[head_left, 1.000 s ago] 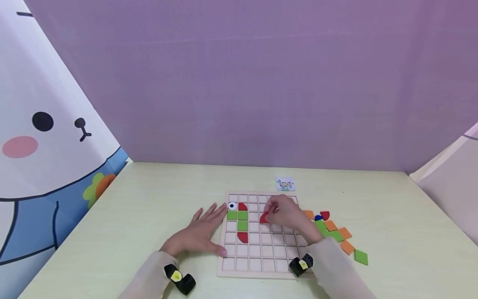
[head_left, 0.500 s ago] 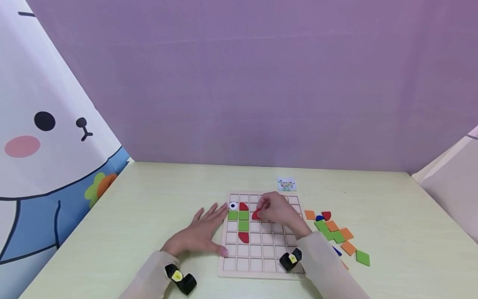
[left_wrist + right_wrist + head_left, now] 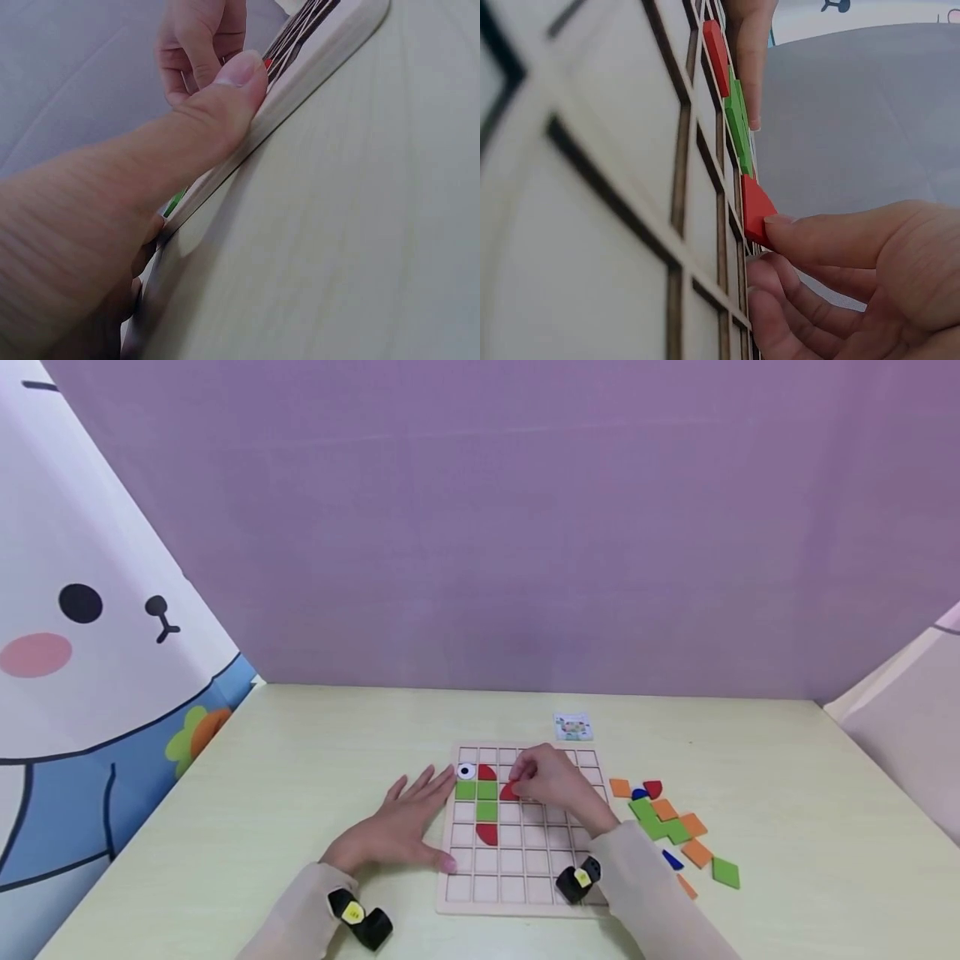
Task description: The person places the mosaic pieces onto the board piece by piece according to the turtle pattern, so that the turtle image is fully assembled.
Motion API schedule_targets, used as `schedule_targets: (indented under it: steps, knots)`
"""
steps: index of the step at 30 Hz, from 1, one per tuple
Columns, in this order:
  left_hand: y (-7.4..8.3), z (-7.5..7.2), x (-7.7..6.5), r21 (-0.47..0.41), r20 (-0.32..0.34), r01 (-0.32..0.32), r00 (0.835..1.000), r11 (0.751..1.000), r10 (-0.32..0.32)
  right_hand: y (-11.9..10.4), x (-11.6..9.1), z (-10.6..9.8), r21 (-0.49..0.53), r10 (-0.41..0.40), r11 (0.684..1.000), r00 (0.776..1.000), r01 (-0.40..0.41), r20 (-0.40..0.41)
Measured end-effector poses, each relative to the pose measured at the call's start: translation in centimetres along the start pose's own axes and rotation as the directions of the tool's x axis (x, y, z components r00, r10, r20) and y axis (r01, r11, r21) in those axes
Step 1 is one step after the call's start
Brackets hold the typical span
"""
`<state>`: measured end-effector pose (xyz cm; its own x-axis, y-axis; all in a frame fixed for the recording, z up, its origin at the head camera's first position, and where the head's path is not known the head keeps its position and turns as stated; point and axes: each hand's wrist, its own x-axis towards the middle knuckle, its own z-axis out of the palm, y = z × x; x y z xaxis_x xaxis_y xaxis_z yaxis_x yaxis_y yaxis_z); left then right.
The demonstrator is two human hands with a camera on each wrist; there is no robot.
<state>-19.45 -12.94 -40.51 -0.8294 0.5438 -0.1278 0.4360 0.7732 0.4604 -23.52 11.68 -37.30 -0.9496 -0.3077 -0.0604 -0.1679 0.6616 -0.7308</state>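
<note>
Tabletop point(image 3: 337, 735), pale and wood-grained, bears a pale wooden grid board point(image 3: 513, 888); a hard sideways push might make the board skid if the bracing at its left edge slackened. The beige right sleeve point(image 3: 645, 893) lies close beside the scattered flat orange and green tiles point(image 3: 697, 853) on the right, so a careless sweep of the arm could knock them. The flat red quarter-round piece point(image 3: 507, 792) is at a cell toward the far side, just right of a green square tile point(image 3: 487, 790); let go twisted, it might perch on the dividing strips, since its corner has to match the cell. Whether it is fully seated, I cannot tell.

The left hand point(image 3: 401, 831) reaches in from the near left, fingers straight and spread, fingertips at the board's left edge and thumb nearer along it. The right hand point(image 3: 551, 781) comes from the near right over the board, pinching the red piece: the thumb tip presses its right side, the other fingers curl, and the forefinger's contact is hidden.
</note>
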Motion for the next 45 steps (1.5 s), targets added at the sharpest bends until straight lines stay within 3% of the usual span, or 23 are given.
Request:
schedule_targets:
  steps: [9,16,41,45]
  knots:
    - [-0.05,-0.12,-0.02,0.003,-0.005,-0.010,1.000,1.000,0.010,-0.06,-0.05,0.20,-0.033,-0.036,0.999,0.999,0.036,-0.010]
    - [0.00,-0.04,0.00,0.002,-0.006,-0.017,1.000,1.000,0.017,0.10,0.07,0.45,-0.066,-0.018,0.998,1.000,0.017,-0.017]
    - [0.23,-0.12,-0.29,-0.003,0.000,-0.017,1.000,1.000,0.017,-0.03,-0.35,0.44,-0.026,-0.019,0.999,1.000,0.019,0.024]
    - [0.20,-0.13,-0.21,-0.002,-0.006,-0.020,1.000,1.000,0.020,-0.05,-0.67,0.26,-0.033,-0.039,0.999,0.999,0.039,0.000]
